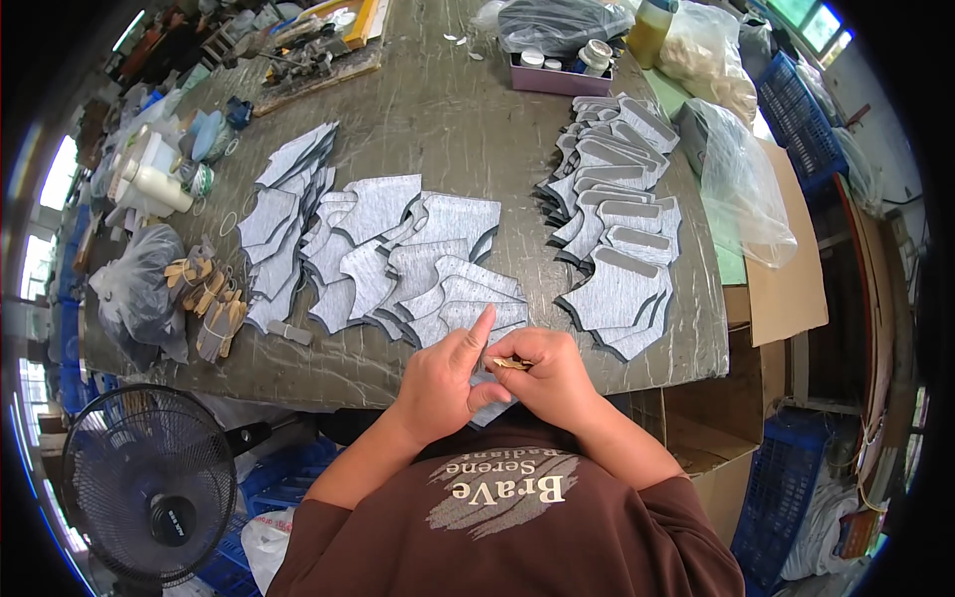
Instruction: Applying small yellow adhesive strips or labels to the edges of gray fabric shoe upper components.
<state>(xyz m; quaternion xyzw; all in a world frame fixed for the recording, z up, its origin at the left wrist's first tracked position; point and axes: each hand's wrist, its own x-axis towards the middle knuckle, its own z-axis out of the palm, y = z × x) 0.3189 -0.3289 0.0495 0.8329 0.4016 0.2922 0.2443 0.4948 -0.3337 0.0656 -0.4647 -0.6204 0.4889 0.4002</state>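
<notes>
Both hands met at the near edge of the worktable (418, 109), just above the person's brown shirt (517, 517). The left hand (443, 378) was loosely curled with its index finger stuck out toward the table, thumb pressed on a grey fabric piece (490, 405) that poked out below between the two hands. The right hand (547, 378) was pinched closed on a small tan strip (512, 364), held at its fingertips right beside the left index finger. The grey piece sat at the table edge, mostly hidden by the hands. Just beyond the hands lay a spread of overlapping grey cut pieces (398, 259), fanned across the middle of the table. To the right, a second batch of grey pieces with dark edges (612, 199) ran in a stacked row toward the far side. At the left edge of the table sat a bunch of tan strips (211, 298) next to a clear plastic bag (139, 289). White bottles (149, 179) stood further back on the left. A pink tray with jars (562, 72) sat at the far side, a clear bag (746, 189) at the right. A black fan (149, 488) stood at lower left, below the table.
</notes>
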